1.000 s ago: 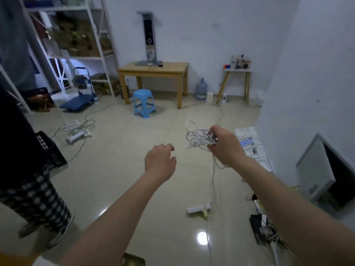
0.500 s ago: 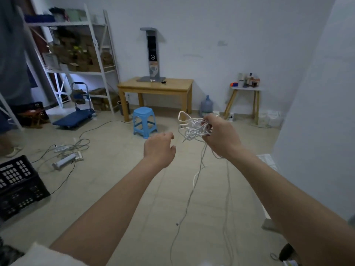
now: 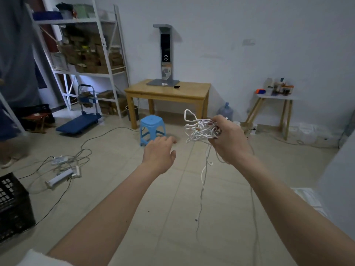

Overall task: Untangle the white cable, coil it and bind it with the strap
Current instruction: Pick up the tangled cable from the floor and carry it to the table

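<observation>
Right hand (image 3: 229, 140): fingers gripping the white cable (image 3: 199, 129) tangle, mid-air above the floor
Left hand (image 3: 159, 152): fingers relaxed, empty, just beside
Cable: light, limp, snag-prone; take a dangling loose end

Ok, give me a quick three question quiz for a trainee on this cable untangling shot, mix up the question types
1. True or false: the left hand is gripping the white cable.
2. Multiple choice: what stands on the floor directly in front of the wooden table? A) black crate B) blue stool C) water bottle
3. Fill in: loose strands of the cable hang down from the tangle held by the ____ hand.

Key:
1. False: it hovers open beside the tangle, touching nothing.
2. B, the blue stool.
3. Right: the right hand grips the tangled bundle.
</observation>
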